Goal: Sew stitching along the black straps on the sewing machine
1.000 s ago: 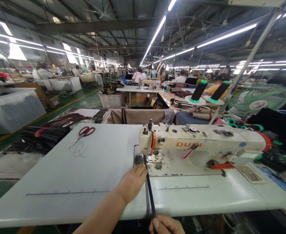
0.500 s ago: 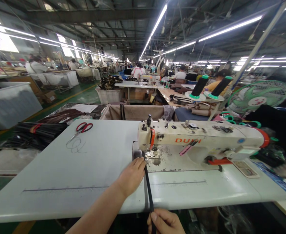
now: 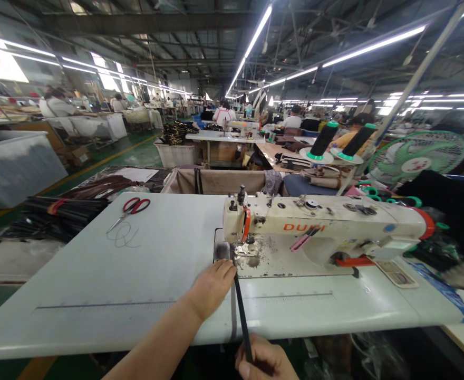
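A narrow black strap point(image 3: 241, 307) runs from the needle area of the sewing machine point(image 3: 327, 221) down over the table's front edge. My left hand point(image 3: 215, 284) lies beside the needle plate, its fingers together and pressed on the strap's upper part; the fingertips are partly hidden. Below the table edge, my right hand point(image 3: 267, 358) pinches the strap between thumb and fingers, keeping it fairly straight. Red-handled scissors point(image 3: 134, 207) lie on the white tabletop point(image 3: 168, 248) to the left, beside a loose loop of thread point(image 3: 124, 236).
Bundled black strips point(image 3: 58, 215) lie left of the table. A fabric-lined bin point(image 3: 232, 180) stands behind it. Two black thread cones point(image 3: 324, 140) and a green fan point(image 3: 417, 155) are at the back right. Several people work at other tables farther off.
My right hand has shifted slightly downward, its thumb lower along the strap. My left hand stays by the needle plate with barely any movement.
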`<state>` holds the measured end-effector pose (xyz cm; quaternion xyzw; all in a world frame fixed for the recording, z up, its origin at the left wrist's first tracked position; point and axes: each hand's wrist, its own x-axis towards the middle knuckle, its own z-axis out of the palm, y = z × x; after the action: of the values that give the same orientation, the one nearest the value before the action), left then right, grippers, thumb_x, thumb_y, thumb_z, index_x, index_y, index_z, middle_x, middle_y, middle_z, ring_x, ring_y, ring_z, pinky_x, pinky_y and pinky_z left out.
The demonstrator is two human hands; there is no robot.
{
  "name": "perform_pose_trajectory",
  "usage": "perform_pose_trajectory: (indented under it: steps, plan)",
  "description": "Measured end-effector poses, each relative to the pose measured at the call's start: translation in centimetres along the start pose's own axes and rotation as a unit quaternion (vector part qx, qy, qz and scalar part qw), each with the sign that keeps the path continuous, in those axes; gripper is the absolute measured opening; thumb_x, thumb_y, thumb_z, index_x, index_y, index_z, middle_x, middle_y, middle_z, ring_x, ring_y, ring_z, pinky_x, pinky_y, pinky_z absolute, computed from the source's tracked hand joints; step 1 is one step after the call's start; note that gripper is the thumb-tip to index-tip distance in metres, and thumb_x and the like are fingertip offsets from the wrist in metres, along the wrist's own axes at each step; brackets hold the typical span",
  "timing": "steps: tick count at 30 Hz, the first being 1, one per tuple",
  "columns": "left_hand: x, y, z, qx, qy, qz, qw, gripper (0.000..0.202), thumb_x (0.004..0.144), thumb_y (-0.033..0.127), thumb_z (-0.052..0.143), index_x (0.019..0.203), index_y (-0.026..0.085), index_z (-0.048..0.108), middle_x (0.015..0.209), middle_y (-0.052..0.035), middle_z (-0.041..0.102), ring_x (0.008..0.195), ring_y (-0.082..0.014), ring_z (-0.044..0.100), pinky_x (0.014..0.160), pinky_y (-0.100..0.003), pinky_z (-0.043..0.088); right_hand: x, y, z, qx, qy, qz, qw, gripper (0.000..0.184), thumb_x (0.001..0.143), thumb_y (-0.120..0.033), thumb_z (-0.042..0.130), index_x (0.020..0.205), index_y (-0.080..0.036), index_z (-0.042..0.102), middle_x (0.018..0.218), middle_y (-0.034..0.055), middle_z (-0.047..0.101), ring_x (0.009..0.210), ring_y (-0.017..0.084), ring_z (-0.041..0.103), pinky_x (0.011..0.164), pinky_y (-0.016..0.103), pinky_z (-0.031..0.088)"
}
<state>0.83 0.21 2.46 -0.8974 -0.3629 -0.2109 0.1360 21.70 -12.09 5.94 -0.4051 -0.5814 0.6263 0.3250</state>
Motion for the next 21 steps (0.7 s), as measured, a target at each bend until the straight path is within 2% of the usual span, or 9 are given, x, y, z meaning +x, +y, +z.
perform_pose_trajectory:
  steps: [5, 8, 12, 16, 21]
  plan:
    - [0.2, -0.1, -0.3, -0.005, 0.02, 0.009, 1.0, 0.026, 0.101, 0.005, 0.045, 0.113, 0.014, 0.065, 0.117, -0.0106, 0.073, 0.114, -0.0216, 0.069, 0.115, -0.04, 0.05, 0.1, 0.6, 0.4, -0.065, 0.067, -0.042, 0.995, 0.043, 0.085, -0.064, 0.074, 0.079, -0.021, 0.079, 0.085, 0.0073, 0.069, 0.083, 0.024, 0.062, 0.08, 0.035, 0.048]
    - [0.2, 0.0, -0.4, -0.003, 0.007, 0.005, 1.0, 0.024, 0.101, 0.006, 0.045, 0.111, 0.014, 0.065, 0.117, -0.0104, 0.072, 0.116, -0.0222, 0.068, 0.115, -0.039, 0.05, 0.1, 1.7, 0.7, -0.033, 0.11, -0.008, 0.993, 0.046, 0.085, -0.067, 0.073, 0.091, -0.021, 0.08, 0.083, 0.0062, 0.072, 0.077, 0.021, 0.061, 0.074, 0.032, 0.047]
    - [0.2, 0.1, -0.3, 0.01, -0.021, 0.007, 1.0, 0.024, 0.101, 0.007, 0.046, 0.114, 0.013, 0.065, 0.118, -0.0099, 0.071, 0.121, -0.0227, 0.065, 0.118, -0.038, 0.047, 0.2, 2.4, 0.6, 0.055, 0.077, 0.071, 0.993, 0.055, 0.084, -0.072, 0.072, 0.094, -0.018, 0.075, 0.077, 0.0051, 0.075, 0.065, 0.016, 0.057, 0.066, 0.027, 0.044]
    - [0.1, 0.2, 0.0, 0.019, -0.021, 0.008, 1.0, 0.024, 0.101, 0.007, 0.047, 0.116, 0.012, 0.065, 0.118, -0.0095, 0.07, 0.122, -0.0239, 0.065, 0.117, -0.038, 0.047, 0.0, 2.1, 0.5, 0.057, 0.076, 0.083, 0.992, 0.06, 0.085, -0.076, 0.068, 0.087, -0.017, 0.074, 0.071, 0.0048, 0.074, 0.061, 0.014, 0.055, 0.063, 0.026, 0.041]
    - [0.1, 0.1, 0.2, 0.011, -0.007, 0.0, 1.0, 0.026, 0.102, 0.008, 0.045, 0.119, 0.014, 0.064, 0.121, -0.0103, 0.071, 0.122, -0.0236, 0.066, 0.115, -0.041, 0.05, -0.2, 1.8, 0.5, 0.048, 0.068, 0.1, 0.991, 0.065, 0.081, -0.081, 0.067, 0.084, -0.017, 0.077, 0.069, 0.0056, 0.074, 0.061, 0.015, 0.057, 0.063, 0.027, 0.042]
